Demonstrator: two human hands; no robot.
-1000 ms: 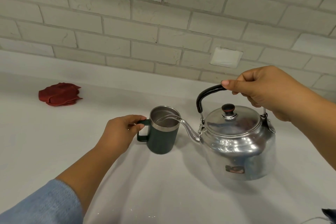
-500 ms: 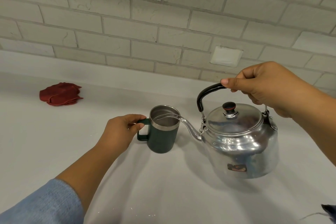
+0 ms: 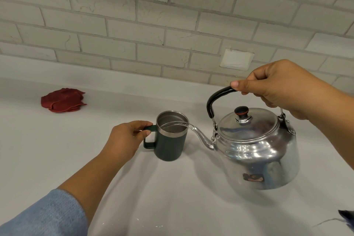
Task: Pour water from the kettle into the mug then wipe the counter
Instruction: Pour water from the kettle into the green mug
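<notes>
the only marking in view is a small dark sticker (image 3: 252, 177) low on the wall of the aluminium kettle (image 3: 256, 151); its print is too blurred to read. no other writing or brand shows anywhere.

the right hand (image 3: 287, 86) is clenched around the kettle's black handle (image 3: 216, 97), holding the kettle tilted and clear of the surface (image 3: 57, 159), its shadow lying below it. a lid with a dark knob (image 3: 241, 111) sits on top. the thin curved spout (image 3: 201, 136) reaches toward the left hand, and a clear stream of water (image 3: 176, 124) arcs from its tip over the steel rim into the dark green mug (image 3: 170, 145).

the mug stands upright on the surface, just beside the left hand (image 3: 124, 140), whose fingers (image 3: 142, 132) grasp the mug's square handle (image 3: 149, 138), thumb on top. a light blue sleeve (image 3: 44, 214) covers the left forearm near the bottom edge.

well beyond the left-hand fingers, far from the mug, a crumpled dark red cloth (image 3: 63, 102) lies near the back of the surface.

the surface is a plain pale grey counter, with a few tiny white specks close to the near edge. behind it rises a wall of whitish painted brick (image 3: 153, 25), and a blank white plate (image 3: 236, 59) is set into it just above the right-hand fingers.
</notes>
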